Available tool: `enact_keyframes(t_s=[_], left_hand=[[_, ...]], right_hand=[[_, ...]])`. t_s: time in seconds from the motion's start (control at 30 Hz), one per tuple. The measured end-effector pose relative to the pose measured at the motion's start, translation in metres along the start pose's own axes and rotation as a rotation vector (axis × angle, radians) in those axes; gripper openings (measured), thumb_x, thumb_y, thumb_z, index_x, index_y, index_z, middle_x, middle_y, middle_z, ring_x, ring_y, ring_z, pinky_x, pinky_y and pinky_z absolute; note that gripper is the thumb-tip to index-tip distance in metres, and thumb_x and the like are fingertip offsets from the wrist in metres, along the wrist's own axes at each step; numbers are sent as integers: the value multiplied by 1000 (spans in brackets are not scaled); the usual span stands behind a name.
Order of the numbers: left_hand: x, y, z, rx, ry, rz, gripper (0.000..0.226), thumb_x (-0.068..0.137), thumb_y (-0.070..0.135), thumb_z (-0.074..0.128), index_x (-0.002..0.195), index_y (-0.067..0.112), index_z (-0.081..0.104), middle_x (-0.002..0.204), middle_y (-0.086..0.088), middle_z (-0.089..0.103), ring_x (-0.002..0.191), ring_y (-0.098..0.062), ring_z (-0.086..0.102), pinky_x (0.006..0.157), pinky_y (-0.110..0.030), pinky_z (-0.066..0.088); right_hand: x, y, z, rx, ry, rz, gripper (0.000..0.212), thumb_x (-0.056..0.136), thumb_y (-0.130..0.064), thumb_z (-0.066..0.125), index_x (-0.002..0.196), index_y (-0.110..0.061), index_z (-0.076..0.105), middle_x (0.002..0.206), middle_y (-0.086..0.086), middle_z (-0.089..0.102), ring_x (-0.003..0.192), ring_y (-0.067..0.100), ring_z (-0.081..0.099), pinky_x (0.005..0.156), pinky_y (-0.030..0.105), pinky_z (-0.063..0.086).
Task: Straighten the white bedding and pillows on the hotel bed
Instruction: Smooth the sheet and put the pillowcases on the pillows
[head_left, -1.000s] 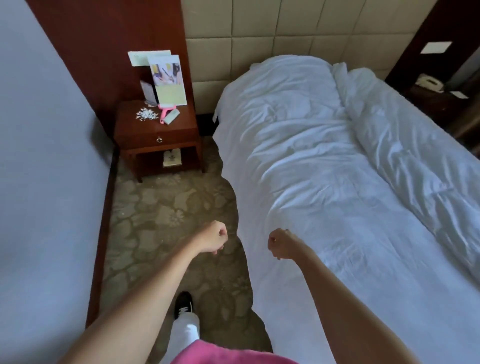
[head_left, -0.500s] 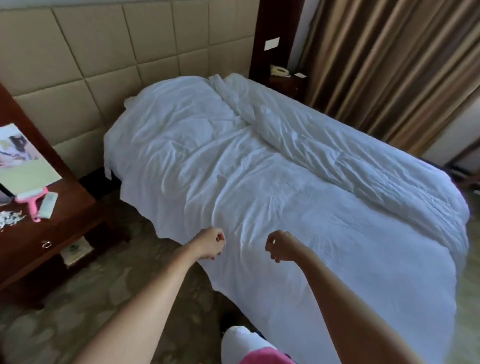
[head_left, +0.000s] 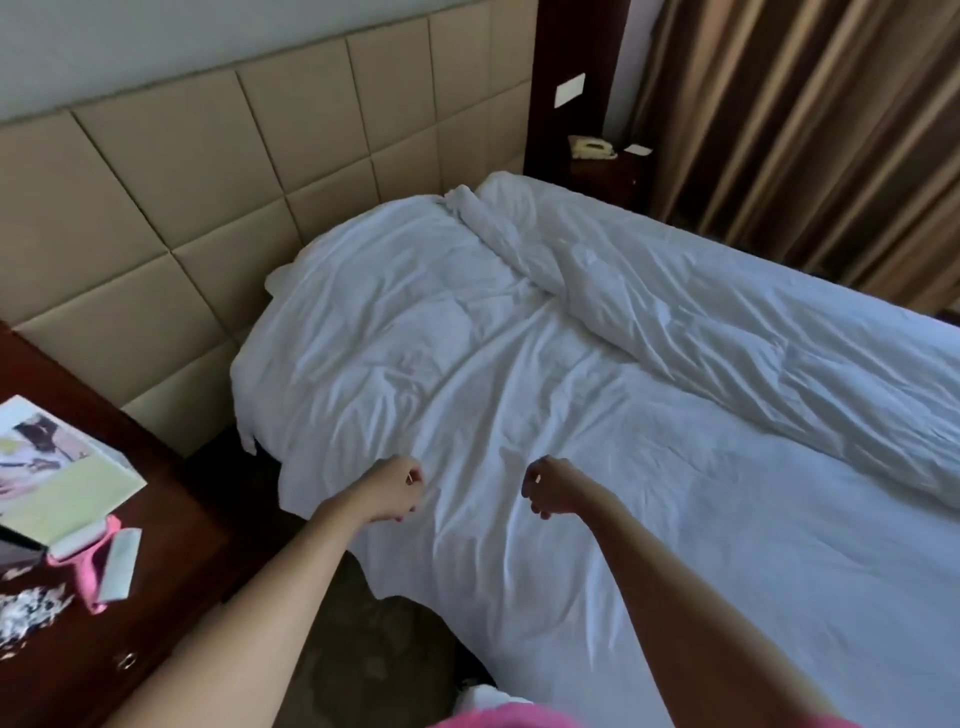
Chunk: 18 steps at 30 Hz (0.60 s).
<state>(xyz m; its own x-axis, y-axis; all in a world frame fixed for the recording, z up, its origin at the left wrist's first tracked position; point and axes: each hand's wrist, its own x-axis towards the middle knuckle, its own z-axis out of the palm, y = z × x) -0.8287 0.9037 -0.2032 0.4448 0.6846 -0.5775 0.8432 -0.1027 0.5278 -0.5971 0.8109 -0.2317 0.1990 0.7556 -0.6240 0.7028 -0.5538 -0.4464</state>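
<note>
A white duvet (head_left: 597, 426) covers the hotel bed, wrinkled, with its near edge hanging over the side. A thick rolled fold (head_left: 727, 332) of it runs along the far side from the headboard down. A pillow-like bulge (head_left: 374, 291) lies under the cover at the head end; no bare pillow shows. My left hand (head_left: 395, 488) is a loose fist held above the duvet's near edge, holding nothing. My right hand (head_left: 550, 491) is also curled shut, just above the duvet, a short gap to the right of the left one.
A dark wooden nightstand (head_left: 171, 571) stands at the left with a brochure (head_left: 57, 467), a pink lint roller (head_left: 93, 566) and small litter. A padded beige headboard (head_left: 260, 156) is behind the bed. A phone (head_left: 592, 148) sits on the far nightstand beside brown curtains (head_left: 805, 114). Patterned carpet lies between me and the bed.
The view has swung right and closer to the bed; the nightstand is now at my left edge. Both fists kept their pose and now hover over the duvet's near edge.
</note>
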Motion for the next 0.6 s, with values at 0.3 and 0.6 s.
enact_keyframes(t_s=[0.3,0.6], left_hand=[[127,1,-95,59,-87,41,20,98,15,42,98,9,60,86,-6,68,65,-15,63,61,-23,48],[271,28,-157,217,-335,325,20,95,12,41,90,11,61,84,-8,70,60,-15,62,56,-21,45]], right_hand=[[109,-63,-53,96,76,67,25,92,-9,43,94,0,66,83,10,74,59,15,65,75,29,56],[143,-62,-78,218,238,478,30,85,-5,43,91,-4,72,83,10,77,78,26,74,82,38,60]])
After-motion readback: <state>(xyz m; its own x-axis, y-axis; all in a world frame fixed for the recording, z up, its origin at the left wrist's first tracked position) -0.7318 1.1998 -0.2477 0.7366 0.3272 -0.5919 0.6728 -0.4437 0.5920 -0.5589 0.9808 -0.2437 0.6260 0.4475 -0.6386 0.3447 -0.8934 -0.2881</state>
